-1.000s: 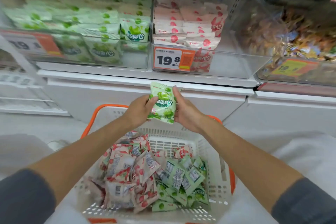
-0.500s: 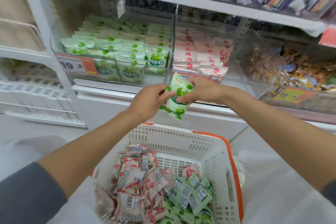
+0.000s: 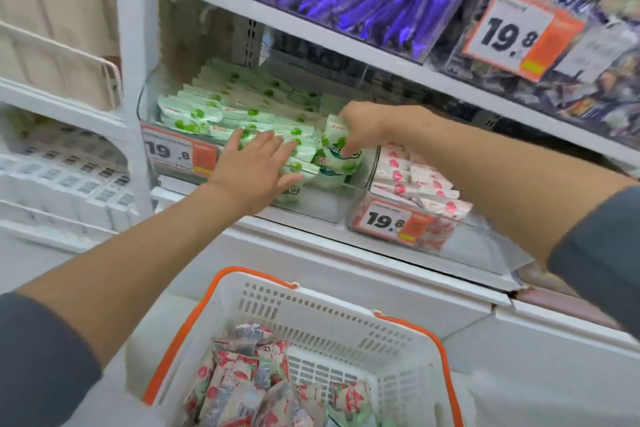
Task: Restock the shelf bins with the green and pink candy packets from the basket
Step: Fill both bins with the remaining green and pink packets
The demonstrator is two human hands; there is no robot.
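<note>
I have the green candy packet (image 3: 337, 152) pinched upright in my right hand (image 3: 363, 125), fingers curled on its top edge, at the right end of the clear green bin (image 3: 311, 208). My left hand (image 3: 256, 166) lies flat, fingers straight and spread, against the stacked green packets (image 3: 207, 114). The pink bin (image 3: 460, 229) sits just right; the basket (image 3: 311, 291) stands near me.

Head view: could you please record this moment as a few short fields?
left hand: flat, fingers straight, against the stacked green packets
right hand: pinches held green packet at the green bin's right end
pink bin: right of green bin
basket: below the shelf, pink packets showing
</note>
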